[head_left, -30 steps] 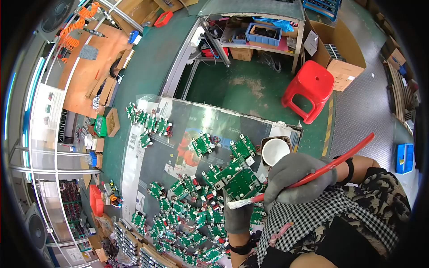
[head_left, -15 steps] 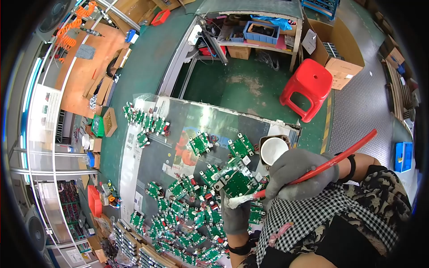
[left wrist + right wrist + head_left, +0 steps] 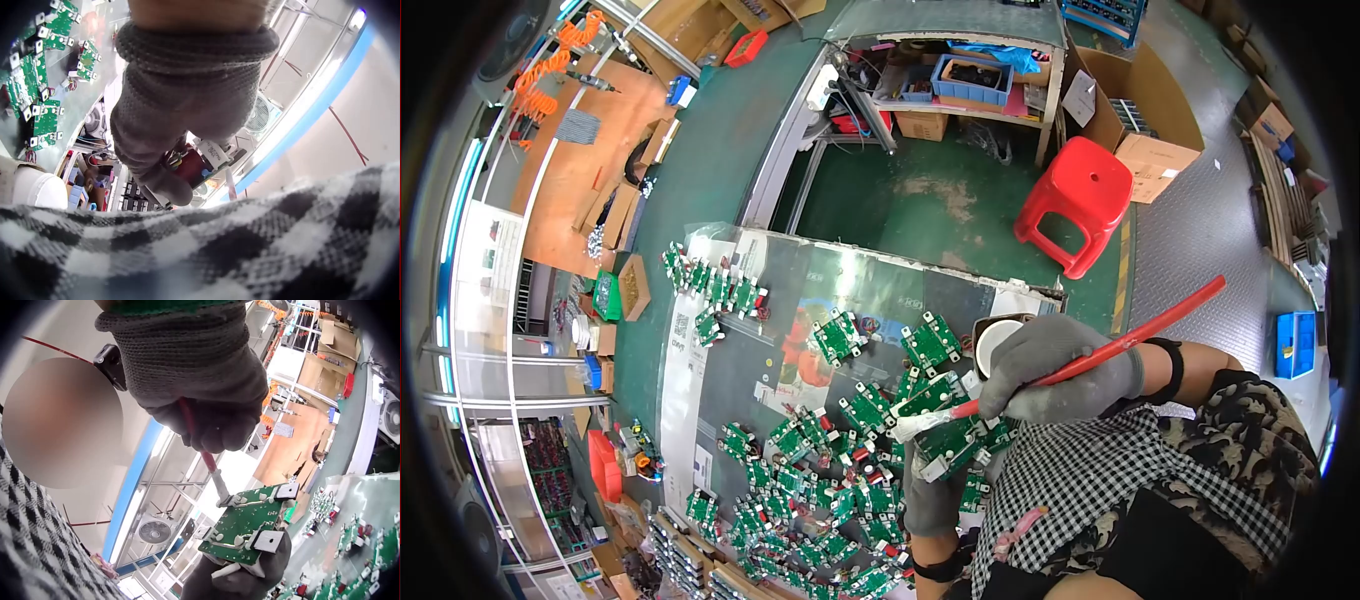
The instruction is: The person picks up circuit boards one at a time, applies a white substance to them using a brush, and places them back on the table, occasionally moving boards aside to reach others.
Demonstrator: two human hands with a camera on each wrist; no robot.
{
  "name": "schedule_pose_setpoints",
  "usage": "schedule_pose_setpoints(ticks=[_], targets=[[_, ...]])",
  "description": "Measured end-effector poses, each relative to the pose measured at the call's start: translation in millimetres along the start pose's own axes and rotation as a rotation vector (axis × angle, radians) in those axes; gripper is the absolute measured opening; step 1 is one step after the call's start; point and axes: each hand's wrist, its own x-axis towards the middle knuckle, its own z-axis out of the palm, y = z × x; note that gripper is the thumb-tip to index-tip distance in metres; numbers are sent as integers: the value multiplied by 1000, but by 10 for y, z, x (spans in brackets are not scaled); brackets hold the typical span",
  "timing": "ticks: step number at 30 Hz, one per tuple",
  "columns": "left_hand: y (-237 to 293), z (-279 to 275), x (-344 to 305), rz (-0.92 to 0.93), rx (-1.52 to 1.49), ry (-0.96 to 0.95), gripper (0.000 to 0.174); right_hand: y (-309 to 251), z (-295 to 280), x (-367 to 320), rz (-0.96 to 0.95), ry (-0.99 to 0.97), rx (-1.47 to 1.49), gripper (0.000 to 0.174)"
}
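Observation:
In a grey glove, my right hand [image 3: 1060, 372] grips a red-handled brush [image 3: 1175, 312] whose tip is coated white. My left hand [image 3: 930, 503], also gloved, holds a green circuit board [image 3: 244, 524] from below, its fingers around the edge. The right wrist view shows the brush tip right at the board's edge, near a metal tab, with white blobs on the board's face. From the left wrist view, the underside of that board carries a dark red part [image 3: 189, 165] and a white label. A white cup [image 3: 992, 343] stands close behind the right hand, partly covered by it.
Many similar boards [image 3: 837, 337] lie over the worktable [image 3: 785, 262], most densely near the left forearm. A red stool [image 3: 1090, 185] stands beyond the table's far edge, with a cardboard box [image 3: 1165, 150] behind it. A shelf with a blue bin [image 3: 970, 85] is at the back.
The held board has tilted from nearly face-up to a steeper angle. The brush tip has shifted up and left across it with the right hand, which now covers more of the cup.

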Motion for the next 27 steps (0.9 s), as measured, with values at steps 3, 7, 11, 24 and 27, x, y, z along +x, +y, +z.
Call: schedule_pose_setpoints(ticks=[3,7,11,24,27], targets=[[-45,21,-47,-96,-15,7,24,-14,-36,8,61,-6,22,15],[-97,-41,-36,-95,-10,-113,36,-40,-13,106,27,-15,48,16],[-55,-69,31,-22,-17,-24,29,51,-16,137,69,-26,68,17],[-565,-204,176,-385,-605,70,34,213,-129,273,196,63,69,16],[-1209,-428,553,-563,-1306,364,38,98,-311,191,400,243,16,16]])
